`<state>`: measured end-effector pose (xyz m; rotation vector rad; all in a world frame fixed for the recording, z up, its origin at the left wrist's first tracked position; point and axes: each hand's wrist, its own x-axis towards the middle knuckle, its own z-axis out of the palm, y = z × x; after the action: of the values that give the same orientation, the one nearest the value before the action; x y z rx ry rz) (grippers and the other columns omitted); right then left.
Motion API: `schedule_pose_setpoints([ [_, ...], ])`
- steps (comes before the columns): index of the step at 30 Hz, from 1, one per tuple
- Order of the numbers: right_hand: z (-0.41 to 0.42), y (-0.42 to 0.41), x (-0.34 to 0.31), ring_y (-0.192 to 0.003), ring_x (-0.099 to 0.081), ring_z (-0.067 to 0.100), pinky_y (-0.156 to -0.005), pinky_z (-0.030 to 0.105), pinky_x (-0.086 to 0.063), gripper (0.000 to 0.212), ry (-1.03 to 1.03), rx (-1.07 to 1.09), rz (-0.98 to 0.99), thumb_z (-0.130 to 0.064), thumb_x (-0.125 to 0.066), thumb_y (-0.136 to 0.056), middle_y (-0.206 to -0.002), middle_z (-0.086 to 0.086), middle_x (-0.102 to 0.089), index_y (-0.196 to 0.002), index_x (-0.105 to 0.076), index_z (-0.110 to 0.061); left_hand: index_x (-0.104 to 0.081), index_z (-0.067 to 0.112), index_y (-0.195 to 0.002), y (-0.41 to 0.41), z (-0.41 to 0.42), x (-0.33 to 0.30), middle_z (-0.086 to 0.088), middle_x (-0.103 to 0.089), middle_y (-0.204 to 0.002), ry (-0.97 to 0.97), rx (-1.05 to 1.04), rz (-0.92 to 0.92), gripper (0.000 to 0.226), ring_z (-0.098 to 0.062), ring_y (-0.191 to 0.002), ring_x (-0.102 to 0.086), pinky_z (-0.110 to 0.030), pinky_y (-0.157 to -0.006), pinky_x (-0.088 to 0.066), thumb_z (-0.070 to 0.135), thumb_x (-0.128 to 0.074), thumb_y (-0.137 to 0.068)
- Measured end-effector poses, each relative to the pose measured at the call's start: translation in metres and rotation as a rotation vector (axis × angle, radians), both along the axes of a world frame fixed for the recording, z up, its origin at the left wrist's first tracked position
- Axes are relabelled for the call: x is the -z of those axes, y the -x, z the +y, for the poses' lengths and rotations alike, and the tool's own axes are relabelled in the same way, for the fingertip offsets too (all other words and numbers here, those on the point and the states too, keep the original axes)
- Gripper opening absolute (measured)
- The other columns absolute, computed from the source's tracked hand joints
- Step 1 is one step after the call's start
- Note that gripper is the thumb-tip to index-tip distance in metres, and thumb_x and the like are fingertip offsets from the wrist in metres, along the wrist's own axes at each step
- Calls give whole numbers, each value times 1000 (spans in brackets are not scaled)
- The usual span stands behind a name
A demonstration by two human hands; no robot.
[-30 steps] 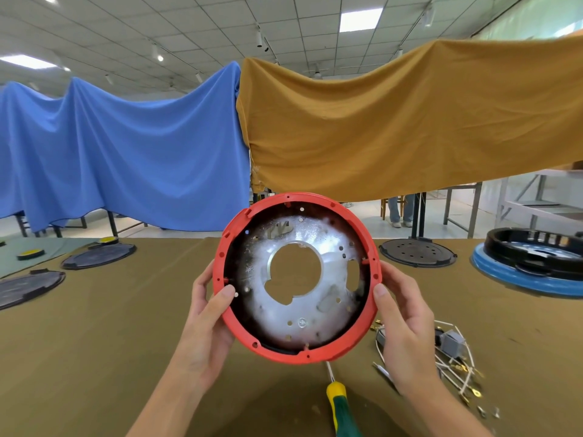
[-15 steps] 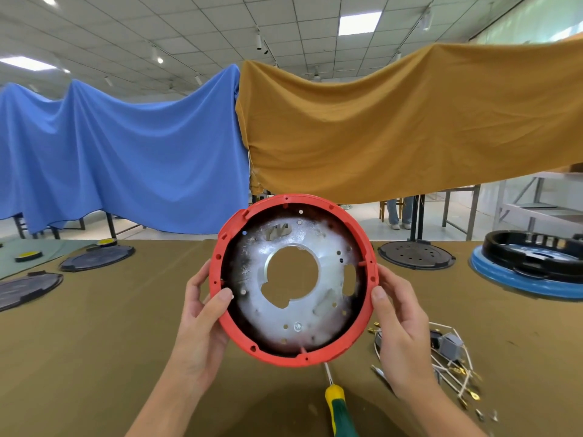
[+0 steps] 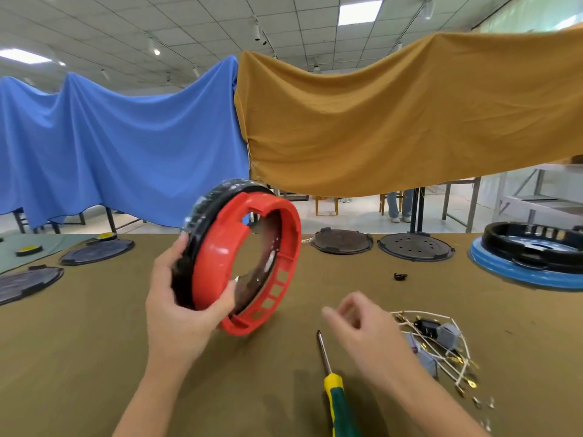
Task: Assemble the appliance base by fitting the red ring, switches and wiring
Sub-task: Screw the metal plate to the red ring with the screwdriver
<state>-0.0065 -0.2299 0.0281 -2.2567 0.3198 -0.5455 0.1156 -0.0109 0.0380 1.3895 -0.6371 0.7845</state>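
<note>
Gripping red ring (image 3: 220,257) edge: left hand (image 3: 176,313); right hand (image 3: 362,326) loose, unladen, above table (image 3: 94,357).

My one camera sits on my head, facing forward and slightly down across the olive surface (image 3: 94,357), close above my hands, with hanging cloths and ceiling filling its wide upper half.

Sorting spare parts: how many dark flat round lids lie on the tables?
4: two at far left, two behind the red ring's right. More may hide behind the ring.
</note>
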Motion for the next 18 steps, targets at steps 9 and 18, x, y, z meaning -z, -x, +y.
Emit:
schedule_pose_setpoints([
  [9, -1, -3, 2, -66, -53, 15, -53, 26, -37, 23, 5, -32, 293, -24, -52, -92, -85, 1, -58, -111, -39, -20, -41, 34, -144, 3, -17, 16, 2, -45, -93, -645, -389, -475, 80, -18, -76, -50, -26, -70, -44, 39, -68, -69],
  [18, -29, -12, 2, -70, -52, 21, -67, 43, -46, 18, -646, 245, -262, -37, -50, -97, -85, 4, -57, -105, -56, -22, -30, 18, -154, 20, -46, 33, 5, -54, -95, -1238, -390, -877, 116, -17, -78, -52, -28, -67, -46, 42, -88, -56],
])
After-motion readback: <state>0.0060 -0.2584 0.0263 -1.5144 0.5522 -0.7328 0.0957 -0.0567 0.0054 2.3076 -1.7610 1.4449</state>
